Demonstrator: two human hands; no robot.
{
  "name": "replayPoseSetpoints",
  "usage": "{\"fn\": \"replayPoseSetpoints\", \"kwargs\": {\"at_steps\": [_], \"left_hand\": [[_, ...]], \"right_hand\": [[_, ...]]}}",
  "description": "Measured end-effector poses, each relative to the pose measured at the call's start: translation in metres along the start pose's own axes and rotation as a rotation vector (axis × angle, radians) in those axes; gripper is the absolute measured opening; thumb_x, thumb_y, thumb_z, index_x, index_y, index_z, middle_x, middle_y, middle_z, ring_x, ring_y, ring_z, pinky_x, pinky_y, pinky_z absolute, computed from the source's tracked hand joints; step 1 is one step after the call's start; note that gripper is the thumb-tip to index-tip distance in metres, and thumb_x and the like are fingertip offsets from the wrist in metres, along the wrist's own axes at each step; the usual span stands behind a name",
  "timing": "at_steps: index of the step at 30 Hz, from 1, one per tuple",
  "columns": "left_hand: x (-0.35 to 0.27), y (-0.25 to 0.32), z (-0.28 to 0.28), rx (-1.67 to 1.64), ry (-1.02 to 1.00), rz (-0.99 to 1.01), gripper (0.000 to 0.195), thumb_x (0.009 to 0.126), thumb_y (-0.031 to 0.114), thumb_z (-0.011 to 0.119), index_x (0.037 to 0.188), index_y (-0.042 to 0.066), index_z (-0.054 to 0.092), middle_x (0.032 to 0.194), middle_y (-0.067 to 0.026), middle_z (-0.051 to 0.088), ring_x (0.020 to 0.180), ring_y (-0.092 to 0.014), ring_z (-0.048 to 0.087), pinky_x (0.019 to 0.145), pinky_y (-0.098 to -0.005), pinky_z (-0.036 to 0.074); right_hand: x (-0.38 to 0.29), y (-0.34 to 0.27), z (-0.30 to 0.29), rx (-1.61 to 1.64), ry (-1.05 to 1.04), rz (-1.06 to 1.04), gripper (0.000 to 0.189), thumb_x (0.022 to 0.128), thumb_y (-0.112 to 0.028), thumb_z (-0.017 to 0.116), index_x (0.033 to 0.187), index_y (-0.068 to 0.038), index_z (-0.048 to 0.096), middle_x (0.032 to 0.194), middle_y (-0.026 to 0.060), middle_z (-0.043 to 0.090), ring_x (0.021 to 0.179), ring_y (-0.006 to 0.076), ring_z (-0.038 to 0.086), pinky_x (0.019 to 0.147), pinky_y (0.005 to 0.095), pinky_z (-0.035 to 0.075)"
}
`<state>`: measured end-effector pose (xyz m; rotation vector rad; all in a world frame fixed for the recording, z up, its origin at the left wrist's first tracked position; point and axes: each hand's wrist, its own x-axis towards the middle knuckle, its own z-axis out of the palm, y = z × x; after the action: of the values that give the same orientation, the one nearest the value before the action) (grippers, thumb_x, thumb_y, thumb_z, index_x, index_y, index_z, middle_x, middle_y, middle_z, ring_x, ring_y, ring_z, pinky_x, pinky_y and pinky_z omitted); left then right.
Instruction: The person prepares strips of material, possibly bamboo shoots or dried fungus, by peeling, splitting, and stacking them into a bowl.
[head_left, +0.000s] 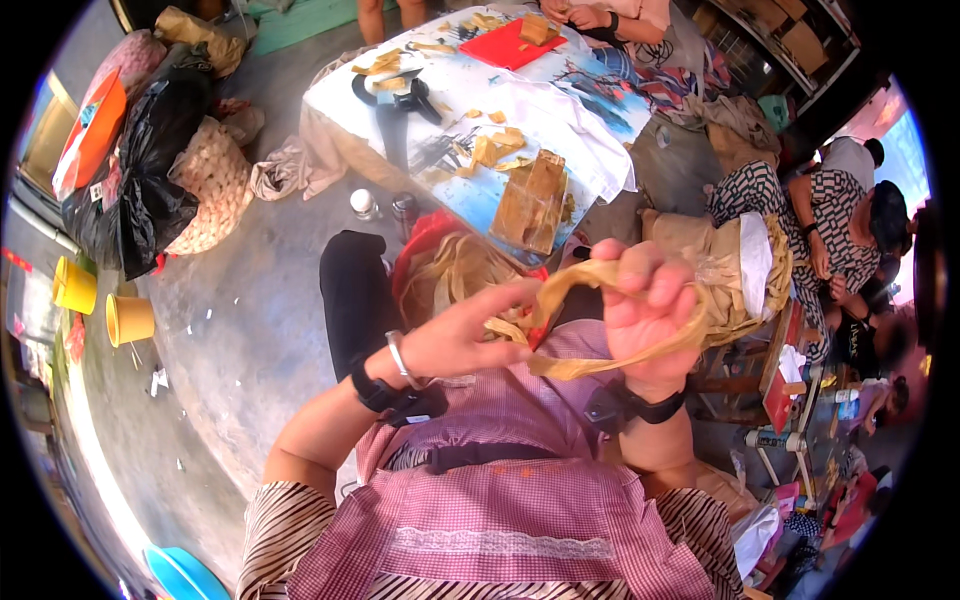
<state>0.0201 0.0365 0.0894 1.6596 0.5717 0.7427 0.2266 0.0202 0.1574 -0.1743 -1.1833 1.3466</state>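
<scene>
My right hand (649, 322) has its fingers curled around a flat, pliable tan strip (600, 367), which bends into a wide loop towards the left. At the loop's other end is my left hand (469, 334), thumb and fingers apart around the strip; whether they pinch it is hidden. Below the hands, between my knees, a red basin (409, 259) holds several similar pale tan strips (465, 266). Just beyond, on the near corner of the table, lies a brown layered block (529, 202) with a glossy covering.
The table's printed cover (450, 90) bears tan scraps (491, 150), a white cloth (570, 127) and a red board (510, 43). Another person's hands (581, 15) work at the far side. Tan bundles (705, 255) stand at right; jars (364, 204) and bags (161, 165) are left.
</scene>
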Motion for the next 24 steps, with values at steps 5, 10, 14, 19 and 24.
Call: {"fn": "replayPoseSetpoints", "kwargs": {"at_steps": [5,10,14,19,24], "left_hand": [[0.008,-0.018,0.0,0.164,-0.11,-0.134,0.025,0.086,0.021,0.066,0.102,0.004,0.061,0.089,-0.0072,0.061,0.085,-0.019,0.06,0.075,-0.0299,0.048],[-0.015,-0.051,-0.039,0.869,0.299,-0.14,0.019,0.08,0.007,0.062,0.099,0.004,0.064,0.086,-0.0135,0.064,0.079,-0.033,0.062,0.068,-0.033,0.05],[-0.022,-0.05,-0.078,0.483,0.743,-0.265,0.023,0.088,0.002,0.049,0.108,0.005,0.06,0.083,-0.0062,0.065,0.072,-0.013,0.062,0.062,-0.0245,0.048],[-0.02,-0.002,-0.092,0.327,0.829,0.0,0.021,0.096,0.007,0.043,0.112,0.002,0.056,0.083,-0.0012,0.063,0.073,-0.007,0.059,0.063,-0.0202,0.047],[-0.007,0.032,-0.06,0.5,0.564,-0.052,0.016,0.092,0.007,0.051,0.104,0.001,0.06,0.08,-0.005,0.063,0.076,-0.011,0.061,0.069,-0.0244,0.049]], "right_hand": [[0.001,-0.006,-0.003,0.077,-0.002,-0.028,0.029,0.094,-0.037,0.051,0.089,-0.009,0.055,0.097,0.0103,0.053,0.113,0.0344,0.045,0.102,0.0486,0.031],[-0.009,-0.016,-0.024,0.134,0.065,-0.078,0.027,0.094,-0.036,0.051,0.087,-0.01,0.055,0.098,0.01,0.053,0.114,0.0334,0.044,0.103,0.0458,0.031],[-0.01,0.004,-0.04,-0.17,-0.002,-0.061,0.02,0.095,-0.024,0.049,0.088,-0.007,0.057,0.102,0.013,0.056,0.116,0.0339,0.044,0.103,0.0461,0.031],[-0.021,0.039,-0.062,-1.194,-0.545,0.389,0.03,0.075,0.007,0.05,0.099,-0.002,0.066,0.11,0.0093,0.063,0.11,0.0293,0.052,0.095,0.0367,0.041],[-0.012,0.053,-0.027,-0.884,-0.08,0.505,0.032,0.084,-0.004,0.058,0.117,-0.003,0.055,0.115,0.0102,0.06,0.1,0.0207,0.06,0.078,0.0298,0.05]]}}
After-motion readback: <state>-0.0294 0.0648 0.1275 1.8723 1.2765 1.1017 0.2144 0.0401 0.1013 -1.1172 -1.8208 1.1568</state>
